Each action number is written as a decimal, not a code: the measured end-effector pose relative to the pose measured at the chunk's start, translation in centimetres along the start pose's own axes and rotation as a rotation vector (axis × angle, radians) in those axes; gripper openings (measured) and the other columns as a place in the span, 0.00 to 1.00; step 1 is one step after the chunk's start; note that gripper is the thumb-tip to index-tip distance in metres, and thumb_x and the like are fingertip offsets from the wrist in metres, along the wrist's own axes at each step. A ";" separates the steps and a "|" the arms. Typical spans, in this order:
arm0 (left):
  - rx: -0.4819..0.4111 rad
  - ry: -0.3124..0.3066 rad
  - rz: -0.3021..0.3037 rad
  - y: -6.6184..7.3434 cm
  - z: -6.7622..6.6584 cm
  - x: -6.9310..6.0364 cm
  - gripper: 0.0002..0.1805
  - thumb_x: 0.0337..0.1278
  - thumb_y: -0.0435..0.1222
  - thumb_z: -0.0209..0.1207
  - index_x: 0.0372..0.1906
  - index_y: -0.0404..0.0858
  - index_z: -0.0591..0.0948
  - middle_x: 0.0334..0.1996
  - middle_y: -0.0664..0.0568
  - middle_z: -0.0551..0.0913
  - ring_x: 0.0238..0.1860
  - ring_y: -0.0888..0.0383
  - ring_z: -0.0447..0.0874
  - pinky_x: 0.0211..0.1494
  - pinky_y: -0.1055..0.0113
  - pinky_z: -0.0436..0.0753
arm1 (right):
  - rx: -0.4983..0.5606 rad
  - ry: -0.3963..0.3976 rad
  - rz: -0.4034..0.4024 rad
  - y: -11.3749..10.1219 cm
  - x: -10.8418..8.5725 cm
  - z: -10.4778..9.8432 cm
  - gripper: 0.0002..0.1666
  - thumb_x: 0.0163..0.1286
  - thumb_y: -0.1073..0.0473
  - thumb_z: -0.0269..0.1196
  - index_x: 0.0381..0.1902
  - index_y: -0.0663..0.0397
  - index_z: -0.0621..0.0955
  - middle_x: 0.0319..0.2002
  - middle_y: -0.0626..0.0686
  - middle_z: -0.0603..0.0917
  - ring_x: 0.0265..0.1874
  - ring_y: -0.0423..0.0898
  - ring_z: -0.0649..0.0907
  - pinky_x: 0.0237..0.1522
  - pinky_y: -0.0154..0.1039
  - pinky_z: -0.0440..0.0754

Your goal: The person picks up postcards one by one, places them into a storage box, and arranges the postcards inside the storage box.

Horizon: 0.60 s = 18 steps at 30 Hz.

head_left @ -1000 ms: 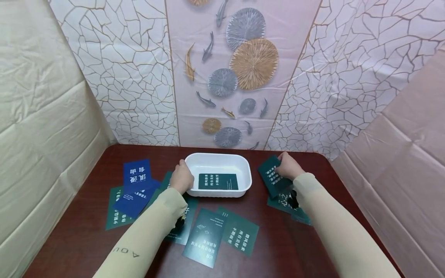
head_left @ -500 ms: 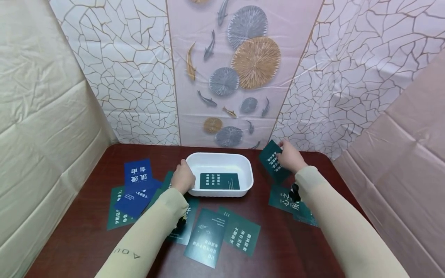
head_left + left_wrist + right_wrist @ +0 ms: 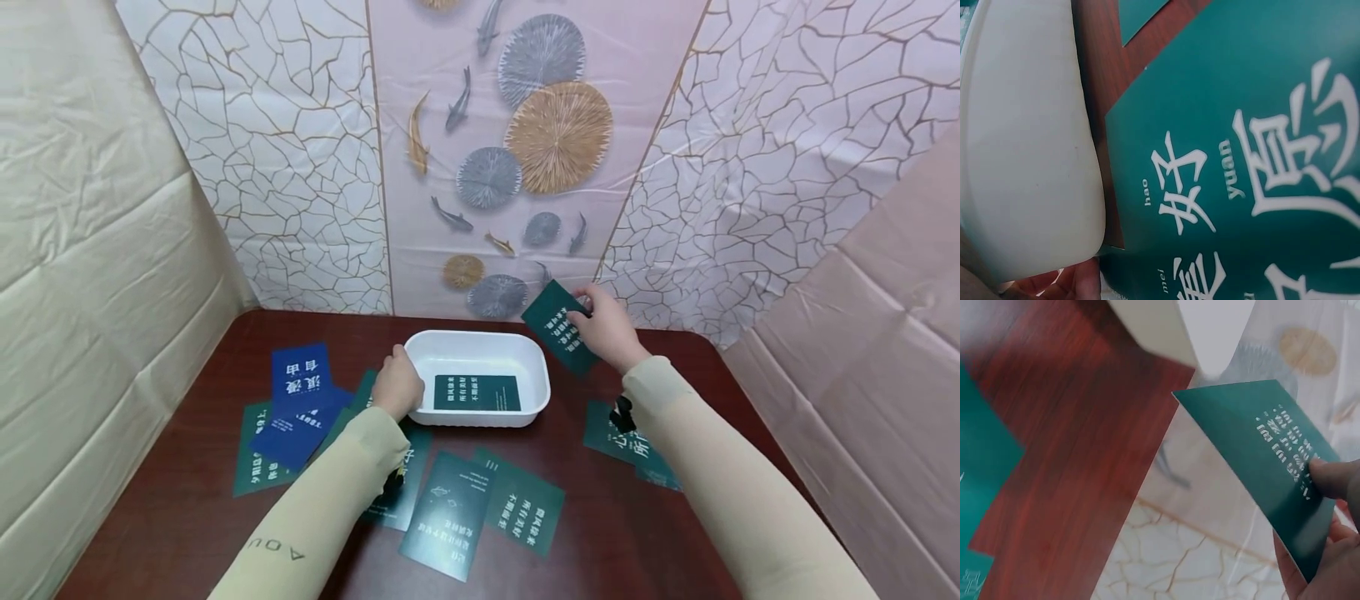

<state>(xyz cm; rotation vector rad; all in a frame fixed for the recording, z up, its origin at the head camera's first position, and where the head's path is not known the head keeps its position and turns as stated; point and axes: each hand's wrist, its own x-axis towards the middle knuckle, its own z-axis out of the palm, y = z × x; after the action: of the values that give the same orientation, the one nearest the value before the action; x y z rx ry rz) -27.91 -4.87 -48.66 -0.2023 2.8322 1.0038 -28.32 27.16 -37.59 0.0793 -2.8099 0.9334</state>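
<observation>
A white plastic tray (image 3: 420, 348) stands near the far side of the table, with a green card (image 3: 477, 392) lying flat inside it. My left hand (image 3: 397, 383) grips the tray's left end; in the left wrist view some of its fingers (image 3: 1072, 284) show below the tray wall (image 3: 1029, 144). Up off the table, right of the tray, my right hand (image 3: 609, 327) pinches another green card (image 3: 558, 321) with white writing. The right wrist view has the thumb (image 3: 1332, 478) across the face of that tilted card (image 3: 1254, 462), fingers behind it.
Blue cards (image 3: 300, 379) overlap a green card (image 3: 251, 467) on the left. Several green cards lie in front of the tray, among them one with planet drawings (image 3: 448, 517) and one beside it (image 3: 525, 508). More green cards (image 3: 611, 433) lie under the right forearm. Patterned cloth (image 3: 315, 167) hangs behind the table (image 3: 600, 533).
My right hand has lifted the green card off the pile on the right and carried it left toward the tray. My left hand stays on the tray's left end.
</observation>
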 end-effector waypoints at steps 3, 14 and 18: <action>0.001 0.000 0.005 0.0 0.0 0.1 0.42 0.59 0.31 0.59 0.73 0.31 0.49 0.59 0.33 0.69 0.50 0.42 0.75 0.56 0.44 0.75 | 0.022 -0.024 -0.029 -1.2 0.1 1.0 0.21 0.72 0.57 0.59 0.60 0.47 0.72 0.39 0.56 0.78 0.35 0.51 0.81 0.32 0.46 0.82; 0.003 0.009 -0.007 0.0 -0.2 0.1 0.41 0.59 0.31 0.60 0.72 0.31 0.51 0.58 0.34 0.69 0.49 0.42 0.75 0.56 0.44 0.75 | 0.014 -0.181 -0.113 -5.1 0.3 5.4 0.17 0.70 0.54 0.62 0.55 0.42 0.73 0.44 0.53 0.77 0.38 0.50 0.79 0.37 0.47 0.80; 0.002 -0.004 -0.009 0.2 -0.2 0.0 0.40 0.59 0.31 0.60 0.72 0.31 0.51 0.59 0.34 0.69 0.50 0.42 0.75 0.57 0.44 0.74 | -0.009 -0.242 -0.135 -5.4 0.3 7.2 0.15 0.70 0.52 0.62 0.52 0.41 0.74 0.46 0.51 0.78 0.43 0.48 0.78 0.42 0.47 0.78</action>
<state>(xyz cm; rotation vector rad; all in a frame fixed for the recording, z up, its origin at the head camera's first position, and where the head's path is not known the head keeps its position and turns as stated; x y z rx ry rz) -27.98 -4.83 -48.38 -0.2127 2.8256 0.9982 -29.14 18.58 -40.02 0.4014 -2.9798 0.9364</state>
